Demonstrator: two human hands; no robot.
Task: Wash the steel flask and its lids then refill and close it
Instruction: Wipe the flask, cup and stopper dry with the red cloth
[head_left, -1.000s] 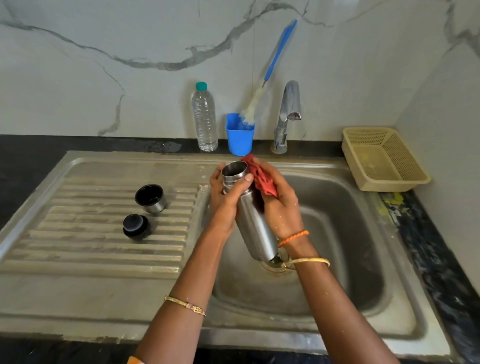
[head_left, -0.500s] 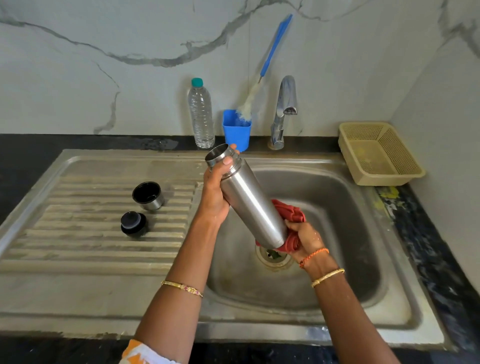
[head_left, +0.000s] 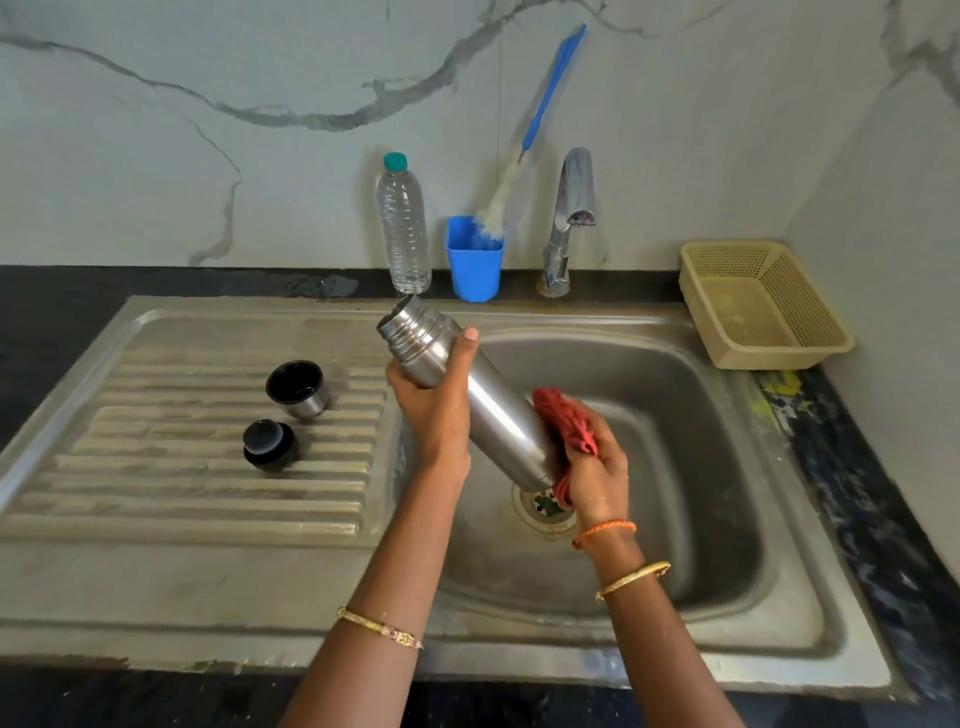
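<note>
The open steel flask (head_left: 496, 402) hangs tilted over the sink basin (head_left: 691, 447), mouth toward the upper left. My left hand (head_left: 434, 410) grips it just below the threaded neck. My right hand (head_left: 595, 470) presses a red scrubbing cloth (head_left: 566, 423) against the flask's lower end. On the ribbed drainboard (head_left: 156, 467) to the left stand the steel cup lid (head_left: 297, 387), open side up, and the black stopper lid (head_left: 268, 444) nearer to me.
Along the back wall stand a clear plastic water bottle (head_left: 403, 226), a blue cup (head_left: 474, 262) holding a blue-handled bottle brush (head_left: 540, 119), and the tap (head_left: 569, 223), with no water running. A beige plastic basket (head_left: 763, 304) sits at the right. The drain (head_left: 543, 506) lies under the flask.
My right hand slid the red cloth from the flask's neck down to its base. The left hand tipped the flask, swinging its mouth toward the upper left.
</note>
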